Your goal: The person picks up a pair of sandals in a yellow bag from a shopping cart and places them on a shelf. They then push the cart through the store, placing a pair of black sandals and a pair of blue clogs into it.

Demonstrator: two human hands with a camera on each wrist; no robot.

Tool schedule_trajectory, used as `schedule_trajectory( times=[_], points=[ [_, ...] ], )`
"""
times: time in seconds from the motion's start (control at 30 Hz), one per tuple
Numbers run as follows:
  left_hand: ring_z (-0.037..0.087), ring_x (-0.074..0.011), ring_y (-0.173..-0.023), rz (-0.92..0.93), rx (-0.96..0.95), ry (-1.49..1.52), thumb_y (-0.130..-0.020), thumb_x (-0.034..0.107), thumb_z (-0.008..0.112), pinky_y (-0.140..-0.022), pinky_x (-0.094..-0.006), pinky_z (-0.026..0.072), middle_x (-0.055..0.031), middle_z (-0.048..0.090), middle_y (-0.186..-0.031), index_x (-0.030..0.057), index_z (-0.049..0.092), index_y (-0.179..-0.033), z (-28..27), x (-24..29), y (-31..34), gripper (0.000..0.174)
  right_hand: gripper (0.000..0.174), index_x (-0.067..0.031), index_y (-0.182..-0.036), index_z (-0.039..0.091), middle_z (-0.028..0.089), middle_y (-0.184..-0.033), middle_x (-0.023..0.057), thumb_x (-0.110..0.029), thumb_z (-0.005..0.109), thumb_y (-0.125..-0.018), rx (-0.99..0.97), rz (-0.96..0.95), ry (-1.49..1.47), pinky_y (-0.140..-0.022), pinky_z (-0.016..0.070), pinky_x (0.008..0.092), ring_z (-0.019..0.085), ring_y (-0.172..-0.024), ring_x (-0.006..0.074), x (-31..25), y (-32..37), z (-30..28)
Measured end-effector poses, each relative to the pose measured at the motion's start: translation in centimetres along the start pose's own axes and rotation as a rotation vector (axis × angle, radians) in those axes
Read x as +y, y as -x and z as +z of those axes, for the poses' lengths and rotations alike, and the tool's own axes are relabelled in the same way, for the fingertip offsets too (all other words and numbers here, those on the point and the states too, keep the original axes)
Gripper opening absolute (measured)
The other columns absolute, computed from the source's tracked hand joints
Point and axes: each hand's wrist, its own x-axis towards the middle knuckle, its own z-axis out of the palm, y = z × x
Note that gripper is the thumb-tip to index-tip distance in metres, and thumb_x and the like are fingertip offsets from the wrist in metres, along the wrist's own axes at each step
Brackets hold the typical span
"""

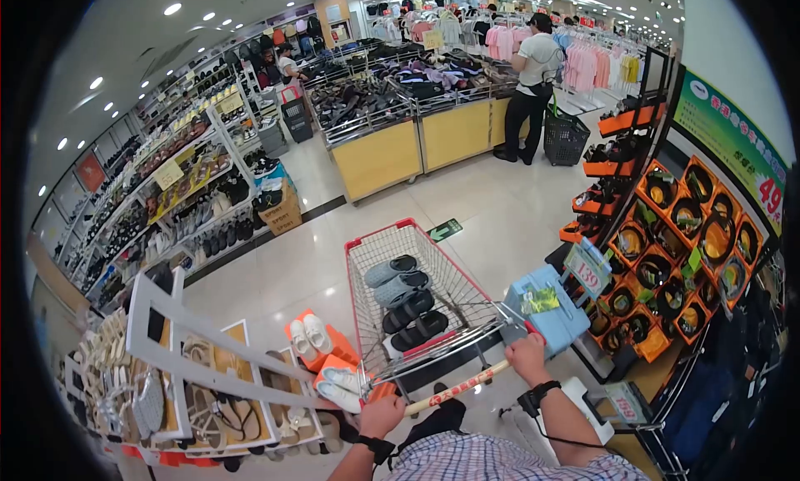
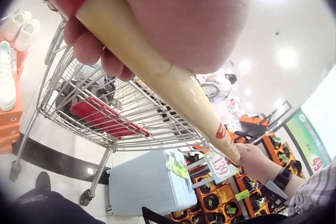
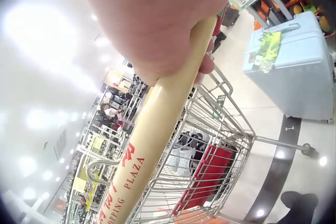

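Note:
My left hand (image 1: 382, 416) grips the left end of the cart's pale handle bar (image 1: 457, 388); the left wrist view shows its fingers (image 2: 88, 49) curled round the bar. Round the other end is my right hand (image 1: 527, 358), its palm over the handle (image 3: 157, 113) in the right wrist view. Red lettering runs along the bar between the hands. The wire shopping cart (image 1: 364, 302) stands in front of me, with grey clogs (image 1: 402, 289) and black sandals (image 1: 414, 332) inside it.
Shoe displays (image 1: 242, 398) stand close on the left, with white shoes on orange boxes (image 1: 321, 373) beside the cart. At right are a light blue case (image 1: 546, 306) and orange belt racks (image 1: 650, 273). Ahead, a person (image 1: 533, 73) stands by yellow-fronted bins (image 1: 377, 163) and a black basket (image 1: 567, 137).

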Motion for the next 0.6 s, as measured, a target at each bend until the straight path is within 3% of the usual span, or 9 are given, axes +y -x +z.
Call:
schedule_trajectory(
  times=[0.23, 0.4, 0.5, 0.6],
  points=[
    [0.066, -0.0371, -0.063, -0.047, 0.05, -0.021, -0.089, 0.035, 0.045, -0.061, -0.0484, 0.054, -0.0132, 0.068, -0.071, 0.0091, 0.069, -0.079, -0.3, -1.2, -8.7, 0.037, 0.027, -0.0057, -0.061, 0.067, 0.064, -0.067, 0.0101, -0.026, 0.06, -0.078, -0.095, -0.057, -0.018, -0.088, 0.0407, 0.0437, 0.057, -0.08, 0.0307, 0.2, -11.4, 3.9],
    [0.067, -0.0349, -0.068, 0.006, -0.013, -0.13, -0.091, 0.032, 0.041, -0.063, -0.0472, 0.0543, -0.0128, 0.069, -0.076, 0.0089, 0.068, -0.081, -1.1, -2.5, -15.5, 0.037, 0.028, -0.0068, -0.063, 0.069, 0.065, -0.068, 0.0102, -0.027, 0.059, -0.078, -0.126, -0.094, -0.043, -0.087, 0.0405, 0.0416, 0.057, -0.083, 0.0296, 0.3, -20.3, 7.9],
    [0.068, -0.0348, -0.069, -0.016, 0.067, -0.07, -0.092, 0.032, 0.04, -0.063, -0.0468, 0.0545, -0.0136, 0.069, -0.075, 0.0076, 0.068, -0.081, -3.2, -2.0, -18.7, 0.039, 0.027, -0.0069, -0.064, 0.07, 0.065, -0.067, 0.0096, -0.027, 0.058, -0.078, -0.143, -0.077, -0.07, -0.088, 0.0406, 0.0418, 0.057, -0.084, 0.0286, -0.3, -25.4, 10.0],
    [0.067, -0.0357, -0.07, -0.194, 0.083, -0.019, -0.094, 0.034, 0.037, -0.068, -0.048, 0.0543, -0.0141, 0.069, -0.076, 0.0074, 0.069, -0.083, -4.5, -2.0, -22.3, 0.043, 0.027, -0.0069, -0.064, 0.07, 0.065, -0.067, 0.0092, -0.026, 0.057, -0.077, -0.169, -0.1, -0.088, -0.089, 0.0407, 0.0419, 0.057, -0.082, 0.0283, -1.0, -30.8, 12.4]
  ],
)
